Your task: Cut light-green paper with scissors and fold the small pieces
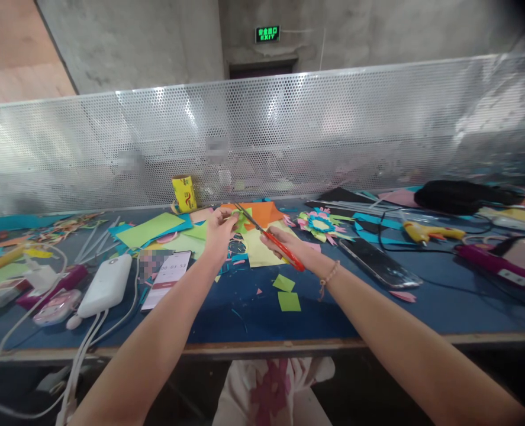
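In my right hand (pixel 295 247) is a pair of scissors (pixel 284 249) with red handles, its blades pointing up and left. Between the fingers of my left hand (pixel 221 229) is a piece of green paper (pixel 243 221), which the blades meet or cross; whether they are cutting into it I cannot tell. Behind it lies orange paper (pixel 266 212), and a pale yellow sheet (pixel 262 253) sits below. Two small green paper squares (pixel 289 302) rest on the blue table nearer to me. A paper flower (pixel 319 223) with a blue ring lies to the right of my hands.
On the left are a phone with a timer (pixel 168 281), a white power bank (pixel 105 285) with cables, and green sheets (pixel 151 229). To the right lie a dark phone (pixel 380 262) and a yellow glue gun (pixel 431 233). A perforated metal screen (pixel 262 136) stands behind the table.
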The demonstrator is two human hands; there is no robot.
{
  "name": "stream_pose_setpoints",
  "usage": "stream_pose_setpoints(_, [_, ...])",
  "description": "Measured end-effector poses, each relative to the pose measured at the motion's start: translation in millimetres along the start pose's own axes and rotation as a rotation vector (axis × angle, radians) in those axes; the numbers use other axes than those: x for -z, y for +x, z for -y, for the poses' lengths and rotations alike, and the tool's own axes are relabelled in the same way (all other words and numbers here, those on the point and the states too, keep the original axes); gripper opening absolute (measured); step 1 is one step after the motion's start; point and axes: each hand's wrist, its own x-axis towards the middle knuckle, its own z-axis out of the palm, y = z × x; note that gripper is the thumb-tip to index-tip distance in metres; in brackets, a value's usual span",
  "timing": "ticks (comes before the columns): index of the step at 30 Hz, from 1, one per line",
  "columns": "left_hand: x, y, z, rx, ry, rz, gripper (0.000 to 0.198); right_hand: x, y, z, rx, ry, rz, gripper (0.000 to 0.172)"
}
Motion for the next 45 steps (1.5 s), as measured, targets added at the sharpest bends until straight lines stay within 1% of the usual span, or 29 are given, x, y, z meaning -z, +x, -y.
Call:
stream_pose_setpoints(2, [1.0,0.9,2.0,-0.013,0.029,-0.013,0.013,-0.8,0.0,1.6,-0.026,0.024,0.004,0.033])
stream_pose_setpoints(5, [1.9,2.0,5.4,-0.009,-0.011,-0.004,0.016,-2.3,-0.2,3.3,-0.062,0.049,0.005,0.032])
stream_pose_setpoints(7, [2.0,1.9,7.2,0.004,-0.024,0.023,0.021,-3.5,0.2,2.5,-0.054,0.064,-0.001,0.032])
stream_pose_setpoints(9, [1.8,1.1,8.7,0.025,0.008,0.056,0.022,-4.8,1.3,0.5,-0.034,0.082,-0.008,0.032])
stream_pose_setpoints(12, [0.7,-0.5,10.0,0.037,0.087,0.083,0.018,-5.8,3.3,-1.9,-0.028,0.104,-0.016,0.033])
stream_pose_setpoints(15, [-0.4,-1.5,10.1,0.020,0.128,0.090,0.016,-5.3,4.3,-1.9,-0.036,0.108,-0.022,0.034])
stream_pose_setpoints(17, [-0.8,-1.6,9.5,0.007,0.126,0.097,0.015,-4.5,3.9,-1.0,-0.034,0.112,-0.031,0.035])
stream_pose_setpoints(20, [-1.2,-2.2,8.3,-0.023,0.059,0.101,0.015,-4.2,1.2,1.6,-0.020,0.133,-0.035,0.034])
stream_pose_setpoints(23, [-2.3,-4.1,6.6,-0.022,-0.037,0.098,0.016,-5.0,-3.2,6.8,0.004,0.135,-0.027,0.035])
stream_pose_setpoints(29, [-5.1,-7.7,2.3,0.042,-0.160,0.049,0.018,-8.3,-8.7,16.3,0.002,0.125,-0.011,0.036])
stream_pose_setpoints(33, [-5.5,-7.1,1.0,0.092,-0.115,-0.005,0.020,-12.2,-7.7,11.6,-0.004,0.177,0.024,0.034])
stream_pose_setpoints(36, [-5.5,-6.5,0.9,0.094,-0.089,-0.041,0.017,-14.7,-6.6,7.7,-0.024,0.197,0.030,0.034])
stream_pose_setpoints(41, [-4.9,-6.4,2.4,0.060,-0.134,-0.009,0.011,-15.8,-6.9,9.2,-0.025,0.193,0.018,0.035])
stream_pose_setpoints(45, [-4.1,-6.2,4.0,0.045,-0.108,-0.005,0.011,-15.5,-8.8,15.4,-0.030,0.179,0.012,0.035])
